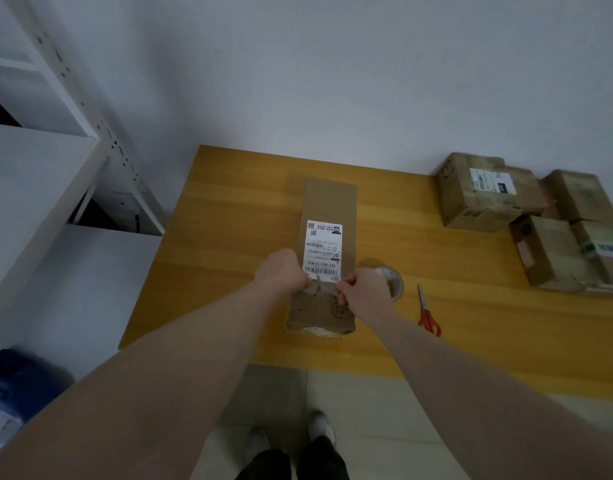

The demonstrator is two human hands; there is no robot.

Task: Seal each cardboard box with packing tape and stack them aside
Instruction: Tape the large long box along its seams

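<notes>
Head view: both hands, left hand (pixel 284 270) and right hand (pixel 364 289), pinched a clear tape strip (pixel 324 289), seemingly, over long cardboard box (pixel 329 202); unsealed yet, four boxes (pixel 488 192) piled aside.

The right hand (pixel 362 289) hides most of the tape roll (pixel 393 280); label (pixel 323 249) print is unreadable (too small).

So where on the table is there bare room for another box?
Bare wood lies left of the long box and behind it toward the wall. The right is crowded: tape roll, scissors, stacked boxes.
</notes>
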